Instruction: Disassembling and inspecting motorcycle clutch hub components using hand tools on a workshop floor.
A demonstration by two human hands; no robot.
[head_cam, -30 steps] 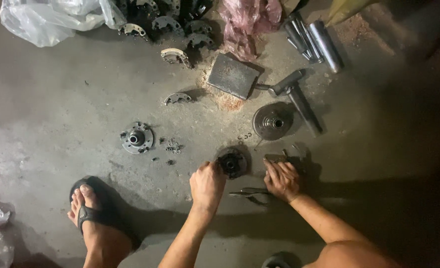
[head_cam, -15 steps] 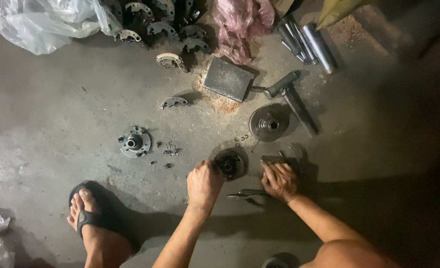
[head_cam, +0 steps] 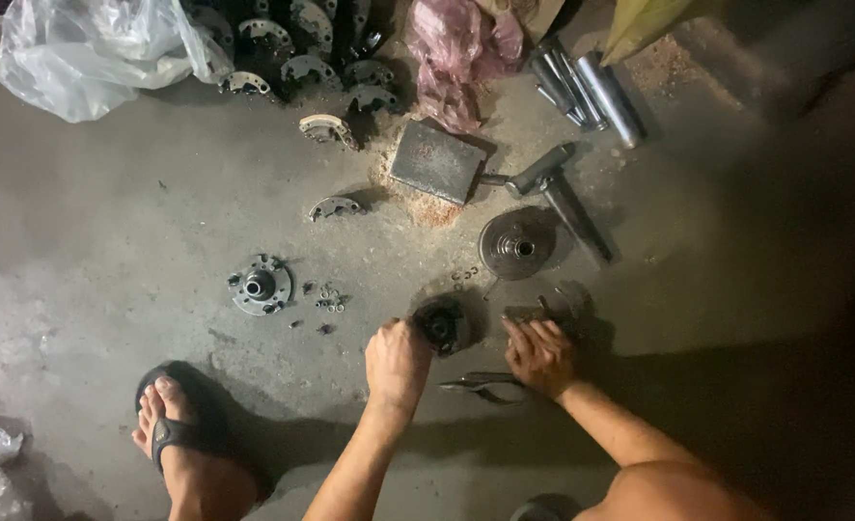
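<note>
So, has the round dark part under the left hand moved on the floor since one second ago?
No. The round dark part lies as before, below-left of the flat metal disc, with the left hand on it.

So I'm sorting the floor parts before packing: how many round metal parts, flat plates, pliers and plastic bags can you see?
Round metal parts: 3
Flat metal plate: 1
Pliers: 1
Plastic bags: 2
Total: 7

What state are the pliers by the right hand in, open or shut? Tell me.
Open, apparently: the pliers lie flat on the concrete floor just left of the right hand, handles spread apart. The dim light hides the jaws.
</note>
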